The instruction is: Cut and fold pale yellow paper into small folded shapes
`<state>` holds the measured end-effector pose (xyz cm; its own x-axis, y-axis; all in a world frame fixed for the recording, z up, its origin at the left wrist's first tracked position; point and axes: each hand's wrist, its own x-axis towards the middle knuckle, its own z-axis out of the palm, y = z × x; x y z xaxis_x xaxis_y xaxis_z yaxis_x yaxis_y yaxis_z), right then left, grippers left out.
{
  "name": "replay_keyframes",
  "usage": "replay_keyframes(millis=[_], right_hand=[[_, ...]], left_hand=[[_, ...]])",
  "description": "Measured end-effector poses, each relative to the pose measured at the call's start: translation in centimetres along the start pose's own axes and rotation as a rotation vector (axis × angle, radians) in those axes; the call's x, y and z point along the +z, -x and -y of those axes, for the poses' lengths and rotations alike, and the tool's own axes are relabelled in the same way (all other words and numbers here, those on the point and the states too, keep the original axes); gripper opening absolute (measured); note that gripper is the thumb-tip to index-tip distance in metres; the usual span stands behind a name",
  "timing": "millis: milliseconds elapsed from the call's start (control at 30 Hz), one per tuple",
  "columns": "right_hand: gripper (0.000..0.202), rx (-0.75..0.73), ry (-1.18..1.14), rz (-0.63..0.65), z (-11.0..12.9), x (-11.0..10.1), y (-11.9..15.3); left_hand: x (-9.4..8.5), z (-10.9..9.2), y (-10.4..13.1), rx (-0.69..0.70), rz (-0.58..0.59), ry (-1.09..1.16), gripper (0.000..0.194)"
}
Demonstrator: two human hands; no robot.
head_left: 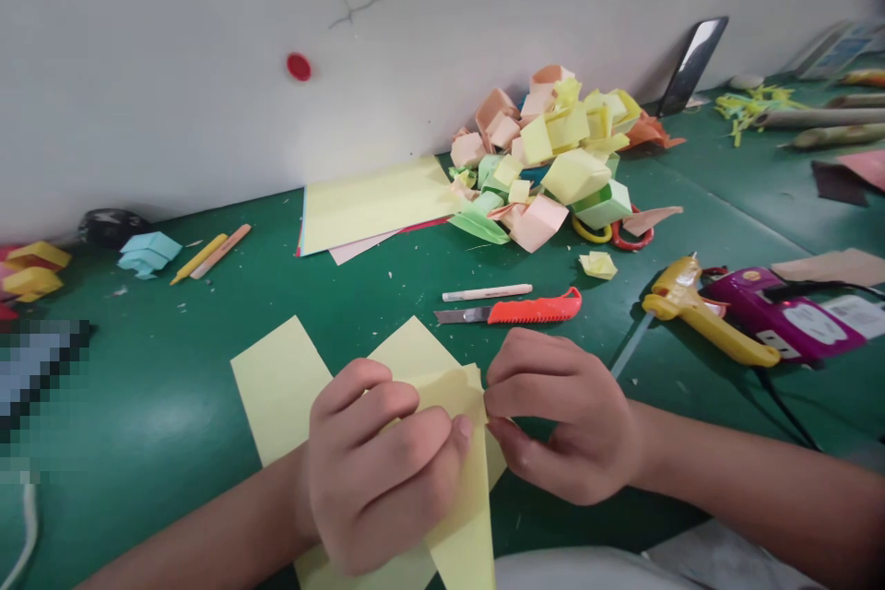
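Note:
Between my hands is a folded strip of yellow paper (467, 516), its upper end near my fingertips. My left hand (391, 470) is closed, with the thumb and bent fingers pressing on the paper. On the strip's right edge, my right hand (563, 415) pinches with thumb and index finger. More yellow sheets (283, 383) lie on the table beneath and behind my left hand. Just beyond my hands are an orange-handled utility knife (532, 308) and a pale pen (488, 293).
A heap of folded paper pieces (546, 157) stands against the wall, scissors (632, 230) at its edge. Right of it lie a yellow glue gun (705, 313) and a purple power strip (795, 318). Stacked sheets (373, 203) rest at the back; a phone (693, 64) leans on the wall.

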<state>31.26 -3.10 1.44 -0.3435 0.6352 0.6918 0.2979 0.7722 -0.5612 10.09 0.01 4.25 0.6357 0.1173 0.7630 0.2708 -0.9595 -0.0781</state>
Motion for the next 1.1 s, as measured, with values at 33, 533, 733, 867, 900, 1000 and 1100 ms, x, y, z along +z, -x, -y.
replay_keyframes(millis=[33,533,733,867,900,1000,1100], right_hand=[[0.013,-0.003,-0.001,0.001,0.0,0.0,0.0],[0.015,-0.008,0.035,-0.005,-0.1,-0.2,-0.1],[0.013,0.014,0.065,0.008,-0.2,0.0,0.0],[0.013,0.026,0.068,0.008,-0.3,0.1,0.2],[0.013,0.03,0.071,0.008,-0.3,0.1,0.2],[0.013,0.045,0.089,0.02,-0.2,0.1,0.2],[0.013,0.057,0.114,0.032,-0.2,0.2,0.1]], left_hand=[[0.0,0.0,0.0,-0.001,-0.004,0.01,0.018],[0.9,0.1,0.0,-0.44,0.183,0.424,0.016],[1.1,-0.2,-0.6,-0.6,0.18,0.51,0.014],[1.2,-0.4,-0.6,-0.707,0.209,0.56,0.013],[1.2,-0.4,-0.5,-0.732,0.209,0.566,0.013],[1.3,-0.4,-0.2,-0.799,0.204,0.595,0.012],[1.4,-0.4,-0.1,-0.896,0.215,0.628,0.012]])
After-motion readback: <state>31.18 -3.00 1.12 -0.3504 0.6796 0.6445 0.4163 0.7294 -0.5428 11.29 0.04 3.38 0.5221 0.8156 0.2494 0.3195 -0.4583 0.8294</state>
